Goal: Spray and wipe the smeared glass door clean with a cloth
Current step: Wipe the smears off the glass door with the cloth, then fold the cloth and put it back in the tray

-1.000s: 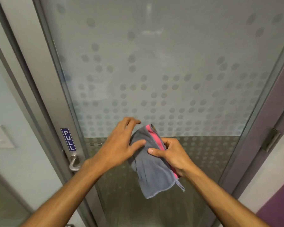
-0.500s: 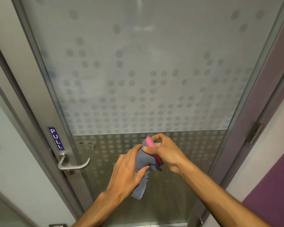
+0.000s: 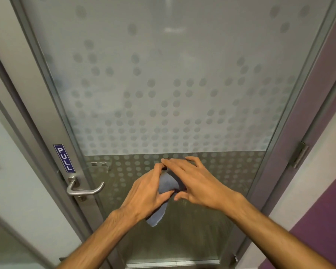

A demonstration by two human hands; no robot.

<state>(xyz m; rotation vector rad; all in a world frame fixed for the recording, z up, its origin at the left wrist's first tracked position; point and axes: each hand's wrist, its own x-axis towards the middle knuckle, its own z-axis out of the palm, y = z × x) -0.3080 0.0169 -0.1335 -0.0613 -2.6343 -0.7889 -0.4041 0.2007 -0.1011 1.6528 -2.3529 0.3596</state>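
Observation:
The glass door [image 3: 173, 94] fills the view, frosted with a pattern of grey dots above and a clearer dotted band below. In front of that lower band my left hand [image 3: 145, 195] grips a bunched grey-blue cloth [image 3: 168, 184], whose tail hangs down under the palm. My right hand [image 3: 198, 183] lies over the cloth's right side with fingers spread, thumb touching the fabric. The cloth's pink edge is hidden. No spray bottle is in view.
A metal lever handle [image 3: 83, 189] sits on the door's left stile below a blue PULL sign [image 3: 64, 158]. A hinge [image 3: 299, 154] is on the right frame, beside a white and purple wall [image 3: 318, 210]. The door's bottom rail [image 3: 173, 264] is at the lower edge.
The cloth has been folded from a hanging sheet into a small wad. My right hand let go its pinch and now rests spread over it; the left closed around it.

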